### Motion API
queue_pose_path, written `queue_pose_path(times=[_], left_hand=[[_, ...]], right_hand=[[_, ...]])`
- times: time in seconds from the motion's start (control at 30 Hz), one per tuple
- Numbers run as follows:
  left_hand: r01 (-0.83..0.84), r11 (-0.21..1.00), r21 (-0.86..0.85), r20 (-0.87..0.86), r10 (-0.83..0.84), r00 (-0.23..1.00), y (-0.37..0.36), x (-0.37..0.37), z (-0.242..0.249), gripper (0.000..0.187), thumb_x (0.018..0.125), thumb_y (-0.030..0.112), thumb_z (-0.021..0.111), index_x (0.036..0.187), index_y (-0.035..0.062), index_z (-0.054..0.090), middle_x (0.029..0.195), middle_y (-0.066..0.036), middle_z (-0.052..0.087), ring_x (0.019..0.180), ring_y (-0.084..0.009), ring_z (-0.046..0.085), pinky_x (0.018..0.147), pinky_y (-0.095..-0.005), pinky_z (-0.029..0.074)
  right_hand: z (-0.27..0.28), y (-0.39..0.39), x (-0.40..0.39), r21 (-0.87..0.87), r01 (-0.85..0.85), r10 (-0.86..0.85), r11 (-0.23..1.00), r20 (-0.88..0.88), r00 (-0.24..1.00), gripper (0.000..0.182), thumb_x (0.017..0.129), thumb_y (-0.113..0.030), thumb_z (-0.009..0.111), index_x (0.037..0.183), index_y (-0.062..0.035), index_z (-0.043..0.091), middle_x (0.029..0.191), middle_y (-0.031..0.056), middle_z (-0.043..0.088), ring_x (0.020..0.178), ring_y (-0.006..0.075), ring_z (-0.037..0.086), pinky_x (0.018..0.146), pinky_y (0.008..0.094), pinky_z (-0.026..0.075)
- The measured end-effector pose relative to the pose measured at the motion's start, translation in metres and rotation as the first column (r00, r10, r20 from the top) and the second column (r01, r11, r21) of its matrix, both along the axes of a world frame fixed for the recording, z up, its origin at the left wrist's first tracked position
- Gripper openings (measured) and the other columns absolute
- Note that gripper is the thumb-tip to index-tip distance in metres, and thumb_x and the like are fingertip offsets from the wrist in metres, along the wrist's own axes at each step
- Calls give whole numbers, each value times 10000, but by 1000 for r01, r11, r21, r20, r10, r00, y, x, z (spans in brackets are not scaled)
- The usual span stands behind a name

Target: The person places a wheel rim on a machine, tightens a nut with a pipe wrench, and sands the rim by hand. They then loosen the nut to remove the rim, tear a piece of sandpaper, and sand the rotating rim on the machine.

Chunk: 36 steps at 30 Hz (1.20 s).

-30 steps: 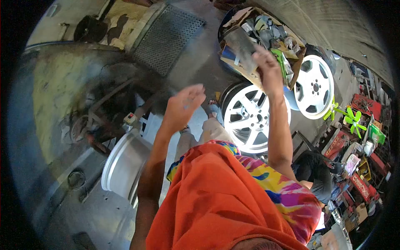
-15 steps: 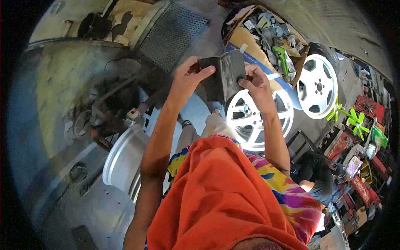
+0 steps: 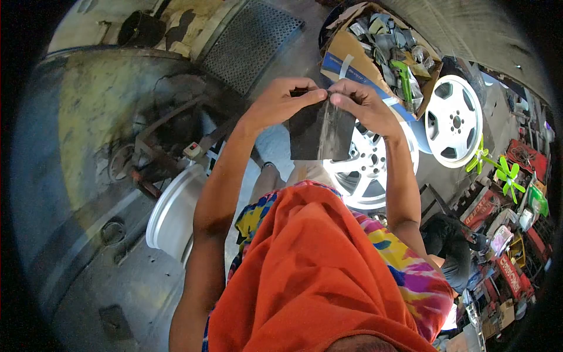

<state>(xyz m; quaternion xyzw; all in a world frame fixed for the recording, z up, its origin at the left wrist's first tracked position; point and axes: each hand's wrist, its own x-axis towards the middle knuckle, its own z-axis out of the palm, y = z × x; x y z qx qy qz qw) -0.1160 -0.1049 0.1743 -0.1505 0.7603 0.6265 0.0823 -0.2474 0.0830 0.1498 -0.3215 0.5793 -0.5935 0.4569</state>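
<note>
Sandpaper sheet (image 3: 319, 134): dark, hanging down from both hands, top edge pinched between them; possibly folded, hard to tell through the lens blur.
Left hand (image 3: 285, 101): closed on the sheet's upper left corner, thumb tip meeting the right hand's fingers at the top edge.
Right hand (image 3: 363, 104): gripping the sheet's upper right edge, fingertips curled over the top, just touching the left thumb.
Behind the sheet: silver alloy wheel (image 3: 369, 170), lying below the right hand, partly covered by the sheet's lower edge.
Beyond the right hand: cardboard box (image 3: 352, 61) crammed with scraps and a green tool, just past the knuckles.
Right of the right hand: second white wheel (image 3: 454, 120), well apart from the fingers.
Below the left forearm: white rim (image 3: 173, 214) on edge, beside a rusty machine frame (image 3: 149, 155).
Past the left hand: metal grate (image 3: 249, 44) on the floor.
Under both arms: orange cloth (image 3: 305, 276) over a tie-dye garment (image 3: 410, 270).
</note>
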Motion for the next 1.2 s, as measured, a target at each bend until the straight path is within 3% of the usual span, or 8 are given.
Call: queue_pose_path(times=[0.43,0.5,0.57,0.7,0.73,0.8,1.03,1.2], left_hand=[[129,981,-144,120,-112,986,3,-14,11,289,856,276,735,798,-3,691,715,31,598,723,-53,529,680,-237,429],[121,987,-103,149,-105,983,9,-17,9,255,865,250,723,813,2,696,722,41,600,716,-49,529,664,-242,431],[182,983,6,90,-182,979,8,-16,4,241,875,224,711,819,-9,690,740,52,609,729,-47,536,669,-240,434],[174,954,243,148,-213,966,11,-13,4,280,887,259,712,866,-19,714,769,44,648,697,-44,551,634,-223,434],[232,972,33,60,-234,970,13,-15,6,277,899,251,696,896,-25,718,791,44,654,707,-44,556,650,-219,443],[175,984,6,118,-175,977,8,-17,-6,286,901,254,692,911,-30,718,804,34,663,724,-45,559,664,-221,449],[-293,944,-149,-251,251,935,5,-75,-23,378,905,320,687,930,-57,700,752,-1,662,692,-66,542,650,-238,443],[-253,913,-320,-302,155,941,10,-168,-51,466,899,500,639,931,44,731,803,-39,682,741,-133,604,685,-302,482]], right_hand=[[8,26,8,-60,129,-139,990,-212,967,247,962,-252,620,880,-20,648,731,-29,514,676,58,421,594,250,359],[-5,34,10,-24,141,-143,990,-150,978,231,951,-262,636,890,-41,666,755,-36,544,684,57,448,603,247,370],[-6,41,21,-45,155,-122,987,413,903,196,938,-263,655,918,-69,682,760,-63,555,673,50,465,594,240,365],[-20,57,34,-19,115,-81,993,597,798,190,934,-256,660,950,-67,679,870,-64,590,819,37,503,740,224,412],[-19,64,31,-14,125,-92,992,598,796,190,934,-256,660,950,-67,679,870,-64,590,819,37,503,740,224,412],[-12,80,23,11,280,-281,960,63,958,194,952,-233,635,967,-44,676,874,-66,591,794,32,505,706,226,414],[11,147,-10,172,525,-521,834,-69,851,175,982,-190,587,948,-32,657,848,-58,577,775,40,491,700,226,402],[15,139,-11,176,487,-443,856,-238,865,174,981,-203,578,947,-40,629,835,-55,536,792,60,460,741,232,379]])
